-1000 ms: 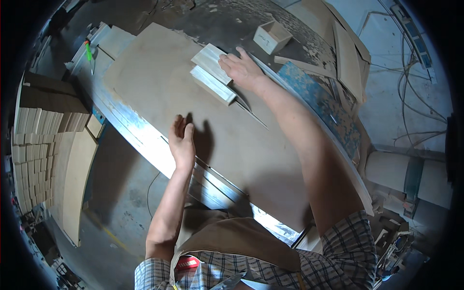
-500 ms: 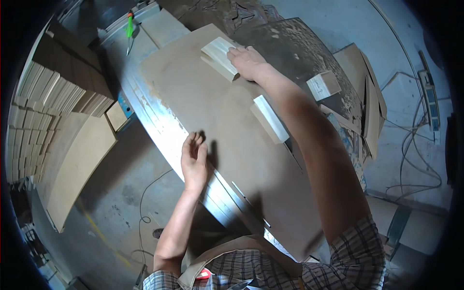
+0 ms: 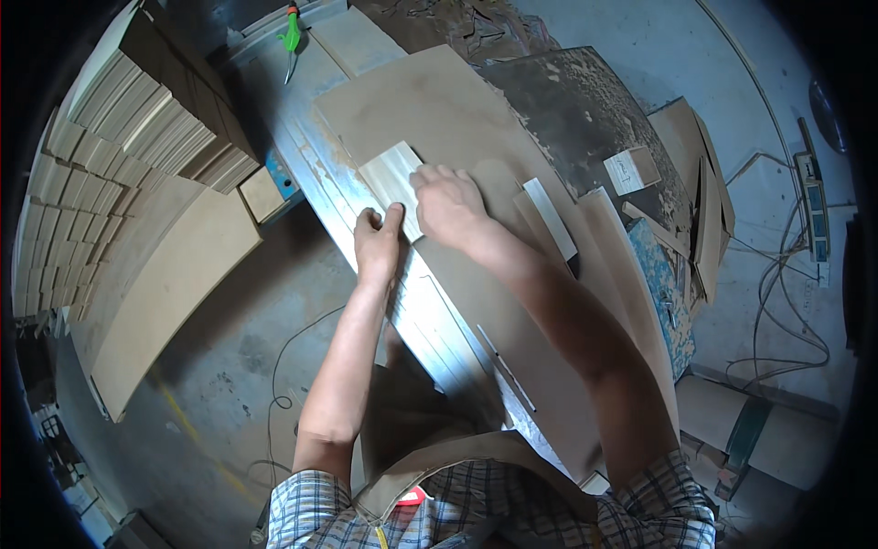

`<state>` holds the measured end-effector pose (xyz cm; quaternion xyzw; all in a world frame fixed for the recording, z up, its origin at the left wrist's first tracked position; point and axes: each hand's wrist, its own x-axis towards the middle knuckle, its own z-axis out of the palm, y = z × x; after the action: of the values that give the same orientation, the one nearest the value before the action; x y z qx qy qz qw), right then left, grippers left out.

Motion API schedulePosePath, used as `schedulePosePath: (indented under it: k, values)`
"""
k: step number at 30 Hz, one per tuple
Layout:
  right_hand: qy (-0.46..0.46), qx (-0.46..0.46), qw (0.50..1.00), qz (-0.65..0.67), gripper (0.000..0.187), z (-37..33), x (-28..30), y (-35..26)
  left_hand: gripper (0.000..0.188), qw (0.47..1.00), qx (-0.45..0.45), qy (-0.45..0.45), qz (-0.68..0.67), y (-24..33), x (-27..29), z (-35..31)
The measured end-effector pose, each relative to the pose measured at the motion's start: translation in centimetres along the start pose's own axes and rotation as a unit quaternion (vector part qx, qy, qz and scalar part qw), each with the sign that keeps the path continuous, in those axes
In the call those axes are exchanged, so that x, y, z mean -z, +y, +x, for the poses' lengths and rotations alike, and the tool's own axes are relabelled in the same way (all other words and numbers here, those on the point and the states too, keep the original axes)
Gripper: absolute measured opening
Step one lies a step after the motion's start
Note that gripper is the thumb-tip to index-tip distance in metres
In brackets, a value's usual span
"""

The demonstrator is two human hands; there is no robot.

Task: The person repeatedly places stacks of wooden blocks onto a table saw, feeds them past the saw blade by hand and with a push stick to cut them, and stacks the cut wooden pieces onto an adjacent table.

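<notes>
A pale wooden block (image 3: 388, 171) with lines along its length lies on the brown board (image 3: 366, 105), near the metal edge of the work table. My right hand (image 3: 448, 206) is closed over the block's right side, fingers bent and palm down. At its near left end, my left hand (image 3: 378, 245) holds the block, thumb on the edge and fingers curled; their tips are partly hidden. A second narrow pale block (image 3: 551, 218) lies on the board to the right of my right hand. A thin pale strip (image 3: 506, 366) lies near the board's front edge.
Stacked wooden boards (image 3: 128, 105) stand at the left above a curved panel (image 3: 174, 288). A green-handled tool (image 3: 291, 37) lies on the table's far end. A small block (image 3: 631, 171) sits on a dark, dusty surface (image 3: 585, 110). Cables (image 3: 773, 316) cross the floor at right.
My right hand has brought the pale block nearer and left, to the table's metal edge. My left hand has moved up to its near end. The view has shifted slightly.
</notes>
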<state>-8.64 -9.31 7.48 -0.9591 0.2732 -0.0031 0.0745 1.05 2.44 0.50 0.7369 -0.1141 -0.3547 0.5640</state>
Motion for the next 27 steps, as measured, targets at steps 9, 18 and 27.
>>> schedulePosePath:
  k: [9, 18, 27]
  values:
    - [-0.102, -0.216, 0.871, 0.429, 0.053, 2.8, -5.9, 4.9, 0.053, 0.994, 0.081, -0.065, -0.03, 0.2, 0.1, 1.4]
    - [-0.028, -0.282, 0.842, 0.459, 0.049, -1.6, -0.4, -3.9, 0.034, 0.962, 0.133, -0.121, -0.204, 3.1, 6.5, -3.1]
    - [-0.144, -0.276, 0.579, 0.754, 0.068, -11.4, -1.3, -18.4, 0.032, 0.904, 0.152, -0.254, -0.309, -2.6, 22.4, -11.3]
